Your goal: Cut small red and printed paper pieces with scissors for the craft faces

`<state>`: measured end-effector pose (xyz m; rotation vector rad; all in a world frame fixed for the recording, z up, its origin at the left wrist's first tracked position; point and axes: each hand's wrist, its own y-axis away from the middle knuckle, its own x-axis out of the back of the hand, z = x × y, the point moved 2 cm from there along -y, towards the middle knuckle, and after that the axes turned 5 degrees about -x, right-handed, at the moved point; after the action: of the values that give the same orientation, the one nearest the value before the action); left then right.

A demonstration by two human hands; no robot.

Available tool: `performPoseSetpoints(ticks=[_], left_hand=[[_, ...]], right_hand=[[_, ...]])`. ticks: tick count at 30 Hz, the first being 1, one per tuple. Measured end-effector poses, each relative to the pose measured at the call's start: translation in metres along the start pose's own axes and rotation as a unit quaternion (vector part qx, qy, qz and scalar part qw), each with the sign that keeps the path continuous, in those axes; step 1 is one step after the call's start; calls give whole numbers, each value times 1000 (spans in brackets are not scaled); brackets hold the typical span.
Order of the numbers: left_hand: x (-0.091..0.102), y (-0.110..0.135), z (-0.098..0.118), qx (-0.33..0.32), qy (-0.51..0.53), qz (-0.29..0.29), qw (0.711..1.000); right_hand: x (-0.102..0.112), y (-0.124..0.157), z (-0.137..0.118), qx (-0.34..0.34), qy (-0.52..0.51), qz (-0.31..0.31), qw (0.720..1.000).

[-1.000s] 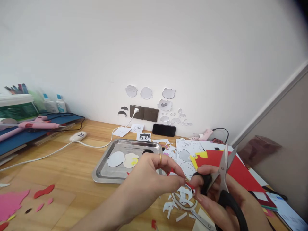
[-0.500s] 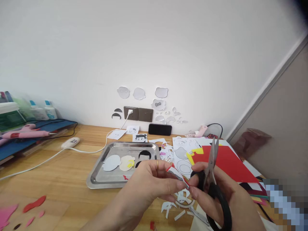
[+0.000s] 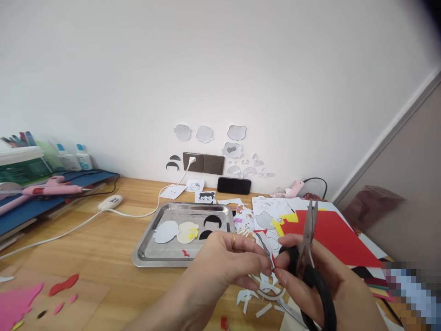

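Observation:
My left hand (image 3: pixel 229 264) pinches a small white paper cut-out (image 3: pixel 263 242) with a grey printed shape and red paper showing at its edges. My right hand (image 3: pixel 339 287) has black-handled scissors (image 3: pixel 309 230) hooked on its fingers, blades pointing up and slightly parted. Its thumb and a fingertip also pinch the red edge, touching my left fingertips. Below lie white paper scraps (image 3: pixel 246 296). Left of the hands, a metal tray (image 3: pixel 140 257) bears a pale blue cut-out (image 3: pixel 166 231), a cream one (image 3: pixel 186 233), black pieces (image 3: pixel 212 221) and a small red piece (image 3: pixel 186 253).
Red sheets (image 3: pixel 330 239) lie stacked at right, with printed pattern paper (image 3: pixel 265 218) beside them. A phone (image 3: pixel 234 185) leans on the wall below taped cut-outs. A white cable (image 3: pixel 138 216) crosses the table. A pink glue gun (image 3: pixel 55 187) rests at left.
The view has shifted slightly left, so things sit further right. The paper piece has been turned more upright between my hands, its printed face now showing more. Both hands keep their hold.

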<state>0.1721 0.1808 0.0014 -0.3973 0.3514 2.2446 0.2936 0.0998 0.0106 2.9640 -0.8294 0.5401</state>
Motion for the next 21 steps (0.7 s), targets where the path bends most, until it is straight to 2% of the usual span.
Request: performPoseSetpoints(ticks=[4,9,15,21], left_hand=[[0,0,0,-5,10,-3,1000],[1,0,0,-7,6,-4,1000],[1,-2,1,-9,-14,8,1000],[4,-3,5,-43,-12,35,998]], right_hand=[[-1,-3,4,8,30,-26,999],[-2,-3,7,-12,25,-22,999],[-3,-2,9,-12,32,-71,997],[-2,-5,8,-45,-25,-91,995]])
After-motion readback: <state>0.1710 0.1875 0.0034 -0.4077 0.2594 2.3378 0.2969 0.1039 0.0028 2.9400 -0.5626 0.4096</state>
